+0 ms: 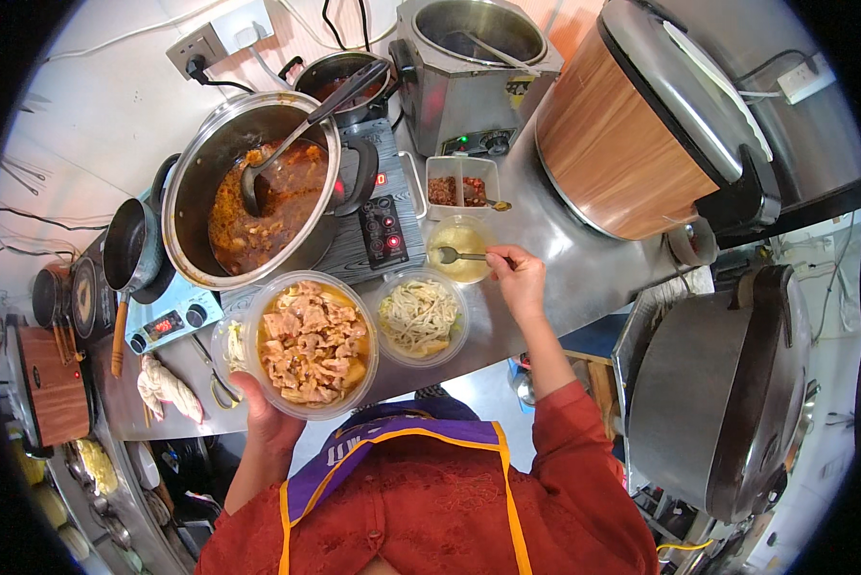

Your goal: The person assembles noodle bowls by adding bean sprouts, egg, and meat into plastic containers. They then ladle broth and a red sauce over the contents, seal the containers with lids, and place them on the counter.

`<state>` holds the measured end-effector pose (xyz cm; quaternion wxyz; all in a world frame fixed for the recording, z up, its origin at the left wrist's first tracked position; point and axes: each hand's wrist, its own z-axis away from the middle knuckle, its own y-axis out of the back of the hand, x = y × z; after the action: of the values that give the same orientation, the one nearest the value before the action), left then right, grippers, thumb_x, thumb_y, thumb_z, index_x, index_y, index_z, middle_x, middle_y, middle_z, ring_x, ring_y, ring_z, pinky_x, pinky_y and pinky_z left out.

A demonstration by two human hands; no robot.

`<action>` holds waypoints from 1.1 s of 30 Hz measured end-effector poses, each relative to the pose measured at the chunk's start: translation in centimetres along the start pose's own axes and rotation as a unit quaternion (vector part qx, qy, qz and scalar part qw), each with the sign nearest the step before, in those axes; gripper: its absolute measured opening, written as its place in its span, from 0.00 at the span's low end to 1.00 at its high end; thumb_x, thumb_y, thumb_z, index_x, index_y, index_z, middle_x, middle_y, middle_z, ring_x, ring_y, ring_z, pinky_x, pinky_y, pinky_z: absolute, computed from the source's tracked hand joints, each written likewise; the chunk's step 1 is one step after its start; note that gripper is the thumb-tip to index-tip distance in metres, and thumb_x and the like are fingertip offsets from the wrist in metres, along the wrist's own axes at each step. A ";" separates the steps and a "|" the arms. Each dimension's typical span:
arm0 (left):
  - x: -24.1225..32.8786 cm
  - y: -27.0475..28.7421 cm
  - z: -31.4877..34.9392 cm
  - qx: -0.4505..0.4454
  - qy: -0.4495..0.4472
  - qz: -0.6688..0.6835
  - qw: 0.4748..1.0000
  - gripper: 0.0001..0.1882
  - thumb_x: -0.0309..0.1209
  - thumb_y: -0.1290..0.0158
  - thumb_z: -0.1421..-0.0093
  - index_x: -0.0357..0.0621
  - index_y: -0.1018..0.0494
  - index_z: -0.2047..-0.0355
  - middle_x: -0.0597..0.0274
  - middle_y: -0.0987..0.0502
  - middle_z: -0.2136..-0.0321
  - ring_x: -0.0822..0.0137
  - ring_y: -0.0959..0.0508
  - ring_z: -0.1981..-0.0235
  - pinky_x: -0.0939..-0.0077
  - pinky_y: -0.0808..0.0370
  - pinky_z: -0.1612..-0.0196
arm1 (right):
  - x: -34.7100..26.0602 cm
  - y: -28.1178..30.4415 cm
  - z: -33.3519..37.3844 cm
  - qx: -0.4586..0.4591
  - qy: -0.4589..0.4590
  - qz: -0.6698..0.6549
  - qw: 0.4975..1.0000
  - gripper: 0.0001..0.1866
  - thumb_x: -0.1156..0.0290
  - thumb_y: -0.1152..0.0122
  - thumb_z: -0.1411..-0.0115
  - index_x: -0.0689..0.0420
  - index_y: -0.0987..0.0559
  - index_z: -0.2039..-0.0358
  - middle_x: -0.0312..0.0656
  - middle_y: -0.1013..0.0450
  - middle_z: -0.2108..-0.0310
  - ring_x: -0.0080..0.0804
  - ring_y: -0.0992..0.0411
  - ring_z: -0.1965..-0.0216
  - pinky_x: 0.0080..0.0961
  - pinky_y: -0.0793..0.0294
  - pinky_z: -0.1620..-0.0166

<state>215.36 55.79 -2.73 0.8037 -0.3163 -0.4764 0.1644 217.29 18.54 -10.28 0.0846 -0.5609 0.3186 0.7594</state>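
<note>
My left hand (266, 422) grips the side of a clear round plastic bowl (366, 379) full of sliced cooked meat (311, 343) in broth. Between the thumb and fingers of my right hand (520, 286) is the handle of a small metal spoon (468, 256). The spoon's head rests in a small clear tub (485, 237) of pale yellowish paste or liquid. Just right of the meat bowl stands another clear bowl (463, 335), holding pale noodle-like strands (418, 311). Behind the tub is a divided container (461, 161) with reddish condiments and a spoon in it.
A large pot (183, 206) of red-brown stew with a ladle (250, 187) stands at left on an induction cooker (384, 230). At the back are a smaller pot (359, 113) and a square metal cooker (454, 105). A big wood-patterned rice cooker (622, 134) stands right; scissors (221, 388) lie left.
</note>
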 end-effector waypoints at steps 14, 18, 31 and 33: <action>-2.3 0.5 -1.5 -0.004 0.048 -0.033 0.998 0.54 0.74 0.66 0.49 0.47 0.52 0.33 0.54 0.45 0.34 0.53 0.41 0.35 0.53 0.42 0.35 | -1.8 2.6 1.0 -0.031 -0.047 -0.215 0.975 0.07 0.76 0.39 0.41 0.63 0.19 0.62 0.36 0.23 0.74 0.19 0.30 0.78 0.16 0.33 0.75; -3.6 -0.2 -3.5 -0.037 0.059 -0.045 0.997 0.54 0.74 0.65 0.49 0.47 0.51 0.33 0.54 0.44 0.35 0.55 0.41 0.35 0.55 0.43 0.34 | -8.9 4.8 4.4 -0.084 0.036 -0.213 0.973 0.08 0.77 0.40 0.41 0.64 0.20 0.61 0.38 0.24 0.73 0.19 0.29 0.77 0.16 0.33 0.74; -5.1 -3.2 -6.3 -0.079 0.067 -0.039 0.994 0.53 0.73 0.65 0.47 0.45 0.50 0.34 0.55 0.42 0.36 0.57 0.40 0.36 0.56 0.43 0.34 | -12.1 5.3 6.1 0.055 0.380 0.142 0.912 0.08 0.79 0.36 0.47 0.59 0.19 0.65 0.44 0.26 0.73 0.32 0.28 0.78 0.23 0.28 0.75; -5.3 -3.2 -6.3 -0.064 0.075 -0.048 0.994 0.53 0.73 0.67 0.47 0.45 0.50 0.33 0.55 0.42 0.36 0.57 0.41 0.35 0.55 0.43 0.34 | -9.6 4.5 4.1 0.001 0.350 0.151 0.924 0.08 0.76 0.35 0.46 0.57 0.18 0.63 0.44 0.26 0.72 0.34 0.27 0.76 0.25 0.27 0.73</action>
<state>218.17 48.21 -6.29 0.8222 -0.3557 -0.4387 0.0708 215.25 19.62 0.87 -0.1479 -0.7361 0.4096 0.5182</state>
